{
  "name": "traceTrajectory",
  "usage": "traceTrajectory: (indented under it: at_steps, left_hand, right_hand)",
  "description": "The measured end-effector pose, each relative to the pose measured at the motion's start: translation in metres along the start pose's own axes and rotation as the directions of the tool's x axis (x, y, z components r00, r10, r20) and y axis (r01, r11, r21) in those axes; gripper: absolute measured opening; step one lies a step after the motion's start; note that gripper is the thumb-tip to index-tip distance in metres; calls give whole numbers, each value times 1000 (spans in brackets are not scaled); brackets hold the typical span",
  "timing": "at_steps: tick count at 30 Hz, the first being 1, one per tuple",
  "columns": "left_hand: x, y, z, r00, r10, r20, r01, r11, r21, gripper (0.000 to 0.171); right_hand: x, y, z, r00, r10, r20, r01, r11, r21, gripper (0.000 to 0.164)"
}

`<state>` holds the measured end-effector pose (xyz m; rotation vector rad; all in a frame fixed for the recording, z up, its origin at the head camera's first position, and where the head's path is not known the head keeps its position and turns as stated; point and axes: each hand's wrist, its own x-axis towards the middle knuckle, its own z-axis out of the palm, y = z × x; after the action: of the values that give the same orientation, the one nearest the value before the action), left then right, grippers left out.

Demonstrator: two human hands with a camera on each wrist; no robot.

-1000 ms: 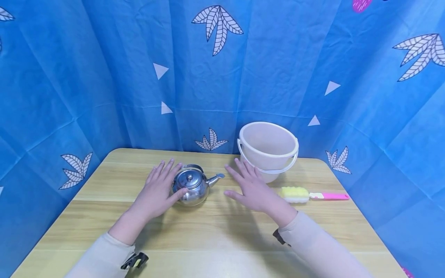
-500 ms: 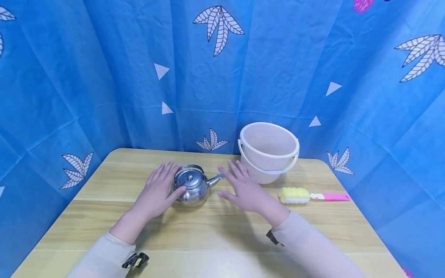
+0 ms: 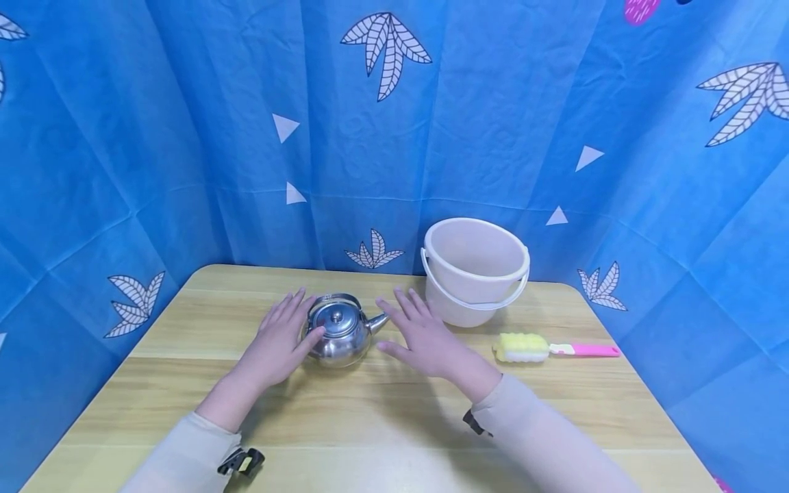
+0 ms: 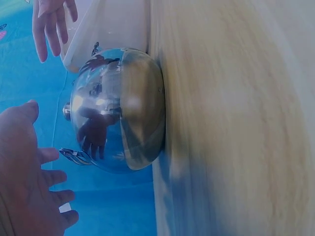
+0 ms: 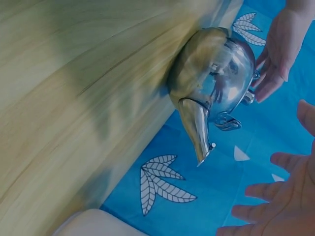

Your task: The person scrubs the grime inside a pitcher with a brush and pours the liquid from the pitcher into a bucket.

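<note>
A shiny steel kettle [image 3: 341,346] stands upright on the wooden table, its lid on and its spout pointing right. My left hand [image 3: 279,344] hovers at the kettle's left side, fingers spread, with the thumb in front of its body in the head view. In the left wrist view a gap shows between the left hand [image 4: 27,177] and the kettle [image 4: 118,110]. My right hand [image 3: 425,342] is held with fingers spread just right of the spout [image 5: 197,128]. Seen from the right wrist, the right hand [image 5: 288,196] is apart from the kettle and holds nothing.
A white bucket [image 3: 459,286] with its handle down stands behind my right hand, near the table's back edge. To the right lies a yellow-and-white sponge brush [image 3: 522,348] with a pink handle. A blue patterned curtain [image 3: 364,150] hangs round the table [image 3: 370,424].
My right hand has moved left, away from the bucket and closer to the kettle's spout. The left hand has hardly shifted. Kettle, bucket and brush have stayed in place.
</note>
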<state>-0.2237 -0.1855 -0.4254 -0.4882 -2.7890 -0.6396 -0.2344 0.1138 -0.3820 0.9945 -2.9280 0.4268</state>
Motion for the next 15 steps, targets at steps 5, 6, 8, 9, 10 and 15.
traceTrajectory:
  at_steps: [5,6,8,9,10,15]
  left_hand:
    - [0,-1,2,1000,-14,9,15,999,-33,67]
    - [0,-1,3,1000,-14,7,14,999,-38,67]
    - [0,-2,4,1000,-13,1,13,999,-45,66]
    - [0,-2,4,1000,-13,0,13,999,-47,66]
    - [0,-3,5,1000,-13,-2,13,999,-48,66]
    - [1,-5,7,1000,-22,5,22,998,-55,69]
  right_hand:
    - [3,-3,1,1000,7,8,-7,1000,3,75]
    - [3,-4,1,1000,9,11,-9,1000,2,75]
    - [5,-5,2,1000,10,15,-10,1000,2,74]
    - [5,-5,3,1000,10,17,-10,1000,1,75]
    - [6,-6,3,1000,8,17,-8,1000,-2,75]
    - [9,-9,4,1000,-1,20,1,1000,-11,75]
